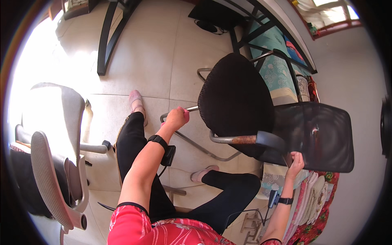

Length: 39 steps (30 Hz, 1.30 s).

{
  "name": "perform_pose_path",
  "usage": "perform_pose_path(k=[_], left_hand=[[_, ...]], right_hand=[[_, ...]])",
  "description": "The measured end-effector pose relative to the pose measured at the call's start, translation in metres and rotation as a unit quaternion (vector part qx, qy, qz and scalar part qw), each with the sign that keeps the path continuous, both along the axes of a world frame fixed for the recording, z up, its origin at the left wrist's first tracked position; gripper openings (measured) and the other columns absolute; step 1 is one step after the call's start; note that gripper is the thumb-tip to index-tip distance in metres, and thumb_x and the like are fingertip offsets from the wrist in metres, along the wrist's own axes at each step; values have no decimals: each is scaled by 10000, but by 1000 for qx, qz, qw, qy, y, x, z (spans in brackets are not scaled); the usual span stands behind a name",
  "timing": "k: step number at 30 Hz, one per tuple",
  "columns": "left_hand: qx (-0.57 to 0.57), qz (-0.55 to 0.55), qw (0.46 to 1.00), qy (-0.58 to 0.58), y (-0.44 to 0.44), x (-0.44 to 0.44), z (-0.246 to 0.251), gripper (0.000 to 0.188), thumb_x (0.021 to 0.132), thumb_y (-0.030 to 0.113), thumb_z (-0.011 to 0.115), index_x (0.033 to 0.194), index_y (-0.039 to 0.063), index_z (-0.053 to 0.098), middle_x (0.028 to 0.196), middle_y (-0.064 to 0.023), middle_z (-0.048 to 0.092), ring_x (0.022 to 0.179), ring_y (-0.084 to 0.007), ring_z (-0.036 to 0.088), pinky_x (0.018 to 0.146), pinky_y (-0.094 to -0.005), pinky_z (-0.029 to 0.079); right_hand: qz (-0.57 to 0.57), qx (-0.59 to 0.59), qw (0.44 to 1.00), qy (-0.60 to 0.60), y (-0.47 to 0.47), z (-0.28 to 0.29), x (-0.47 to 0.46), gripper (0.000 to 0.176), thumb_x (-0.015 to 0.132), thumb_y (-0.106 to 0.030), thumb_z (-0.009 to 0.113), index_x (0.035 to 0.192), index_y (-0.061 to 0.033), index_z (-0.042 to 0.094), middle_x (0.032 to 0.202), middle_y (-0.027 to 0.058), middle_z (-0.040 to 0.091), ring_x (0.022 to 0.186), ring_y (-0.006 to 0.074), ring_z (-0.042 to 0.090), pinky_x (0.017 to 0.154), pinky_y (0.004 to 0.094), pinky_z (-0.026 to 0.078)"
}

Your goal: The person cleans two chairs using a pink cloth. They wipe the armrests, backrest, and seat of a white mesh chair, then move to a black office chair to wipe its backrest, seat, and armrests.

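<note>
A black chair with a metal tube frame stands before me, its padded seat [235, 98] to the left of its mesh backrest [318, 137]. My left hand [175, 118] is closed around a pink cloth [185, 114], pressed against the chair's lower metal tube [193, 108]. Rust shows on the nearer armrest tube [243, 140], next to a dark arm pad [269, 141]. With curled fingers, my right hand [295, 163] grips the chair frame where the armrest meets the backrest; the exact hold is partly hidden. Each wrist wears a strap with a small device.
A light grey office chair [58, 122] is close on my left. Black table legs [105, 46] rise ahead. Folded cloths [312, 199] are stacked at right, by the wall [346, 70]. Teal patterned covers [274, 67] lie behind the chair. Cables hang from my wrist devices.
</note>
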<state>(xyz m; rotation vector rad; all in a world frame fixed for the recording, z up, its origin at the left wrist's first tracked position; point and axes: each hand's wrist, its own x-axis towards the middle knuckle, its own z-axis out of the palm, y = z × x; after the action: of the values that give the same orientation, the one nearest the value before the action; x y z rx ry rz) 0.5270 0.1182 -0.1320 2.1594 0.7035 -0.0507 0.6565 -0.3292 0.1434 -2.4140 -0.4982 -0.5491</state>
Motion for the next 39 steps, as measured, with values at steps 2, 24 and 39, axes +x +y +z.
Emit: perform_pose_path(k=[2,24,39], left_hand=[[-39,-44,998,-15,9,-16,27,248,868,155,499,949,12,685,877,-230,694,844,-425,665,775,-483,537],[-300,-333,884,-134,-71,-137,262,363,881,80,641,1235,6,612,1047,-99,695,976,-177,640,901,-302,487],[-375,-130,909,-131,-114,-149,250,424,1030,353,476,1010,-29,658,823,17,645,835,-47,603,687,-217,461]], right_hand=[[-9,-7,999,-35,5,0,-1,309,1006,-190,468,836,8,632,738,32,607,651,108,523,636,269,446],[302,347,700,546,80,-67,-232,422,932,-182,672,1294,-2,555,1168,49,644,1062,122,598,957,289,456],[301,207,847,387,39,-72,-230,630,893,-387,712,1391,-86,472,1333,87,528,1219,197,522,1006,334,423]])
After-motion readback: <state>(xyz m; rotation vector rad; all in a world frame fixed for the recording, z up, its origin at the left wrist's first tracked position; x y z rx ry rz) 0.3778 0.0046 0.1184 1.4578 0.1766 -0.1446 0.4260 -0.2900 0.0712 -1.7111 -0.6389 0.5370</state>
